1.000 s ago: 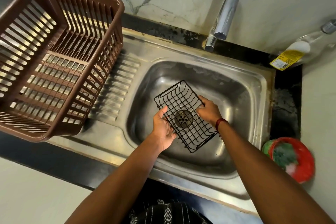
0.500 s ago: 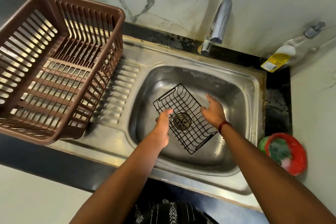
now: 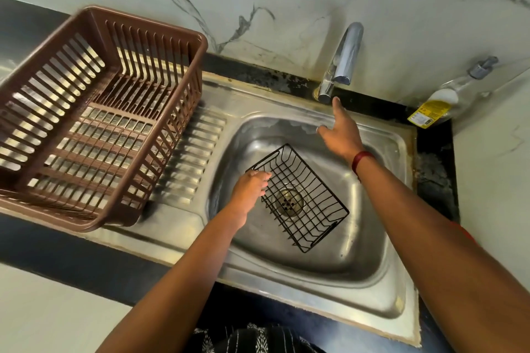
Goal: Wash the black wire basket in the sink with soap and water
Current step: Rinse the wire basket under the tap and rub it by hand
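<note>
Down in the sink (image 3: 381,275), over the drain (image 3: 289,201), the black wire basket (image 3: 304,200) is sitting at a slant to the sink's edges. My left hand (image 3: 249,187) is curling its fingers over the basket's left rim, near the far corner, and gripping the wire. My right hand (image 3: 341,135) is hanging open above the far side of the sink, clear of the basket, fingers straight, one fingertip reaching up just beside the base of the tap (image 3: 339,66) at the back edge; I cannot tell whether it is touching. A red band (image 3: 362,161) is circling that wrist. On the draining board to the left, a brown plastic rack (image 3: 94,120) is resting. At the tabletop's far right corner a soap bottle (image 3: 441,100) is lying tilted.
</note>
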`<state>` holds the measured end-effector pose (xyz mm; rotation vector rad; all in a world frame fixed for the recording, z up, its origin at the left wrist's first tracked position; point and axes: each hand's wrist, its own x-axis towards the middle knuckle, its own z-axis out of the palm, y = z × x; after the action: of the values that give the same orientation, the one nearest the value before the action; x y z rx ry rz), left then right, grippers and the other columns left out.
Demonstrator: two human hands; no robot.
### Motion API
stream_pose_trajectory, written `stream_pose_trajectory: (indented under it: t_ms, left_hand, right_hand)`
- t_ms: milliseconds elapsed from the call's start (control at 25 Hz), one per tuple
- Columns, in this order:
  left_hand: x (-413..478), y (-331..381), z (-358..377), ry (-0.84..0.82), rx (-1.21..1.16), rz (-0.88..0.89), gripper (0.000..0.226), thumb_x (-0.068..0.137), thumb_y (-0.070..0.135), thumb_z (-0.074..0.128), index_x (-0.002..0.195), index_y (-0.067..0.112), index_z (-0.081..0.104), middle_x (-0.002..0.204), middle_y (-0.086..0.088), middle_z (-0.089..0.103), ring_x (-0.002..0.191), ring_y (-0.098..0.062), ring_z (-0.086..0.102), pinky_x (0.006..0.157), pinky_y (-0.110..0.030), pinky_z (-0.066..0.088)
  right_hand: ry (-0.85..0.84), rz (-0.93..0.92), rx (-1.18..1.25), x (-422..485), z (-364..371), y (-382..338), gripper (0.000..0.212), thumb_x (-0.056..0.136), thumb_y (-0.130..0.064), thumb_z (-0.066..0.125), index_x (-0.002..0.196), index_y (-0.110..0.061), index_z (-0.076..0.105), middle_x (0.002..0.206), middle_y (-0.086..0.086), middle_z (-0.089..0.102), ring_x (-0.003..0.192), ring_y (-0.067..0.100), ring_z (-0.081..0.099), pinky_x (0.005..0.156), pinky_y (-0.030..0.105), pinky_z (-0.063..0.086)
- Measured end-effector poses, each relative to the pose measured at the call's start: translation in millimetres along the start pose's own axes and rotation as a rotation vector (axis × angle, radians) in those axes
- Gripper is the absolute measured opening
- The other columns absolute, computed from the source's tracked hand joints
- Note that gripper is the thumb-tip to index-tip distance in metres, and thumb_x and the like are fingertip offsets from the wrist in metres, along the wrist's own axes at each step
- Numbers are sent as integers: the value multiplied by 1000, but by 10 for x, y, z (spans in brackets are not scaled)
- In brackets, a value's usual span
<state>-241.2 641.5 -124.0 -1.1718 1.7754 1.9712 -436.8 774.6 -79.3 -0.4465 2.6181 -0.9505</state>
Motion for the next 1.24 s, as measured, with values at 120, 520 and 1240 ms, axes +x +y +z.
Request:
stream_pose_trajectory:
  t_ms: [120,520,1240]
  left_hand:
    - [46,-24,-63,16,26,-22,21,101,39,48,112,27,61,125,-2,65,115,-20,61,70,-27,40]
    - [168,-74,-33,21,-13,-54,28,99,37,53,119,20,63,121,-4,67,110,-20,64,72,-28,45]
    - [270,-120,-43,66,-73,-35,13,99,33,53,105,28,64,115,-2,71,106,-19,67,84,-36,50]
  right_hand:
    - [-24,9,7,153,-32,-31,80,92,-15,56,155,-21,8,161,5,13,146,27,23,116,39,28]
    - [-78,-82,-213,304,-10,113,88,89,4,50,154,-22,-4,162,3,-9,147,31,-11,120,43,8]
    - [-54,-163,-567,397,100,86,99,80,11,50,154,-34,2,160,11,-16,145,40,-18,113,63,19]
